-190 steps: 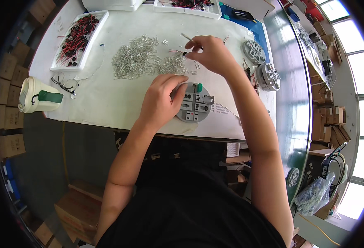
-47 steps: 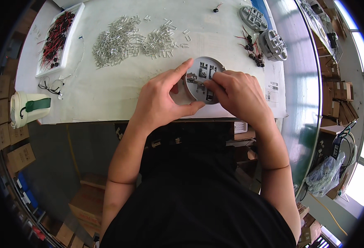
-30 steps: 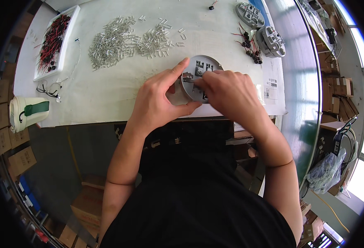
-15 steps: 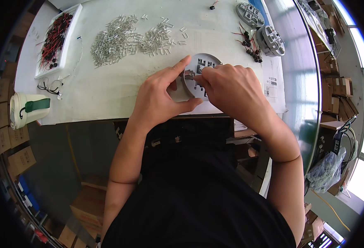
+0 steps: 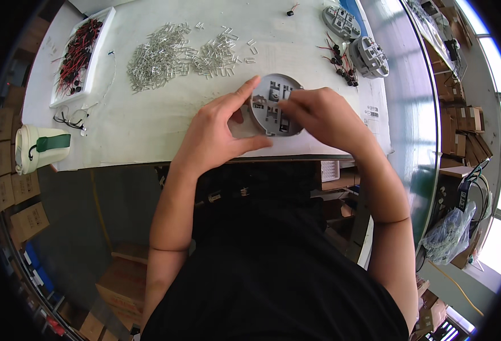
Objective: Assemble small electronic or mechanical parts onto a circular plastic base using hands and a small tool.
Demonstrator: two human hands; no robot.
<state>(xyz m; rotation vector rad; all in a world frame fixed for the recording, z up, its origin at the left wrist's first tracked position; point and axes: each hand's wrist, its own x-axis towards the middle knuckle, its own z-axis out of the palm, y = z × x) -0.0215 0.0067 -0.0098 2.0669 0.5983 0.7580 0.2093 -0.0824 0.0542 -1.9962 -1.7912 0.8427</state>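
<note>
Near the table's front edge lies a round grey plastic housing [image 5: 272,113], its open face up with dark slots and small fittings inside. My left hand [image 5: 213,131] curves round the housing's left side, index finger at the far rim and thumb near the close rim, holding it. Over the housing's right part is my right hand [image 5: 327,116], fingers curled together and slightly blurred. What its fingertips pinch, if anything, is hidden. Beyond my left hand, loose U-shaped metal pins lie in a larger pile [image 5: 158,57] and a smaller pile [image 5: 215,55].
A white tray [image 5: 98,54] of buzzers with red and black wires stands far left, glasses [image 5: 71,120] and a pale cup-like container [image 5: 26,150] nearer. At the far right are more wired buzzers [image 5: 338,59] and stacked grey housings [image 5: 369,57]. The table [image 5: 165,136] ends close to my body.
My right hand has lifted back to the right from the housing's middle, uncovering more of its inside. My left thumb has shifted slightly left, off the housing's near part.
</note>
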